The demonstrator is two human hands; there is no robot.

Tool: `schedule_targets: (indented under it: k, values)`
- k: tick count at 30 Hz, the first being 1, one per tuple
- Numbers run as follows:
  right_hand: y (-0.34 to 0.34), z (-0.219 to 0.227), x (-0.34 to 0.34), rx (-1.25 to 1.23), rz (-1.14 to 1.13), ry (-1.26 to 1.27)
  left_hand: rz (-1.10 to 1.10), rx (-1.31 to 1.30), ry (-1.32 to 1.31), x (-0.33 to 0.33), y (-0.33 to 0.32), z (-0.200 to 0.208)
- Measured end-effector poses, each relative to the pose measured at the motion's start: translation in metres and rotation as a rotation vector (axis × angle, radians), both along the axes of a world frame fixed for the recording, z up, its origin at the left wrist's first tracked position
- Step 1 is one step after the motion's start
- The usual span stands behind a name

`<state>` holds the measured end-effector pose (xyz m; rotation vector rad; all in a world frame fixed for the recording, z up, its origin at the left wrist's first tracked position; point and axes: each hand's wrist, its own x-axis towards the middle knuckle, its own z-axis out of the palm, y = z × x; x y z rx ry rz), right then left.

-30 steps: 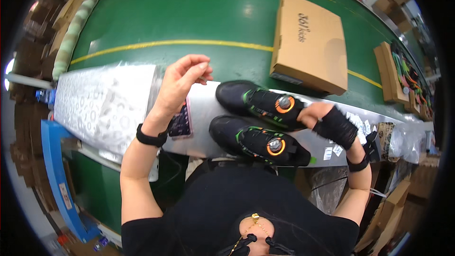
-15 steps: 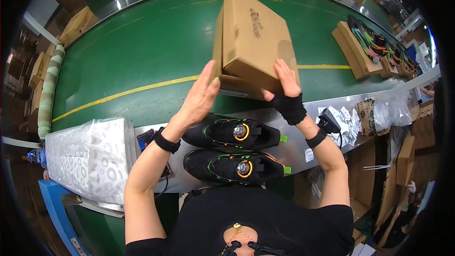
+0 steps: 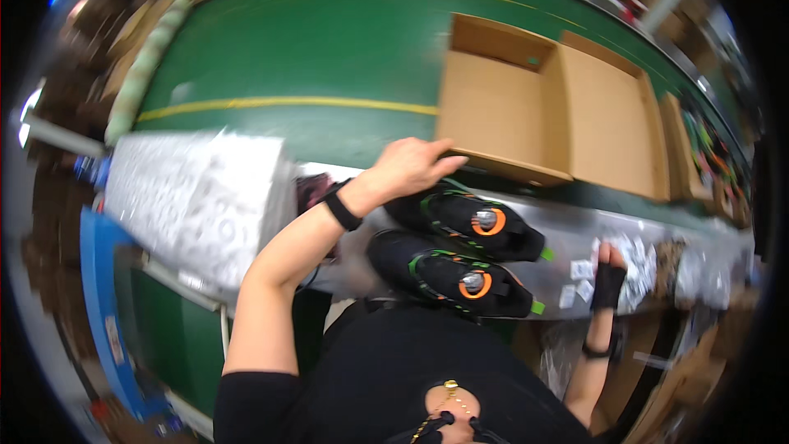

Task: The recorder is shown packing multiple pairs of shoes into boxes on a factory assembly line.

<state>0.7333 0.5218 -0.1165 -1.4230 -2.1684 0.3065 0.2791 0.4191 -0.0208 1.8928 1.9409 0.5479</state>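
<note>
An open brown cardboard shoe box (image 3: 501, 103) lies on the green belt, with its lid (image 3: 612, 119) folded back to the right. The inside is bare apart from a small green spot on the far wall. My left hand (image 3: 407, 168) holds the box's near left corner, index finger at the rim and thumb in front. Below it, two black sneakers with green tabs and orange-ringed dials, a far one (image 3: 472, 218) and a near one (image 3: 452, 278), stand on the metal ledge. My right hand (image 3: 610, 275), in a black fingerless glove, reaches into white paper slips (image 3: 637, 267); its fingers are blurred.
A plastic-wrapped stack of patterned white paper (image 3: 197, 205) sits at left, above a blue frame (image 3: 111, 312). Clear plastic bags (image 3: 703, 275) lie at far right. Farther up the belt on the right are boxes with colourful shoes (image 3: 707, 152).
The closed box now stands open, set down farther right with its lid laid back. My right hand has left it for the paper slips; my left stays at its near edge. The view has turned.
</note>
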Motion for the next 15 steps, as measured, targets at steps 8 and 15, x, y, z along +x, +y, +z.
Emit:
schedule_targets:
  k: [8,15]
  values:
    - [-0.12,-0.014,-0.025,-0.102,-0.263,-0.178,0.433,0.436,0.003,-0.081,-0.115,0.001]
    - [-0.057,0.054,-0.084,0.228,-0.062,0.369,0.957,0.3,0.588,-0.188,-0.282,-0.001]
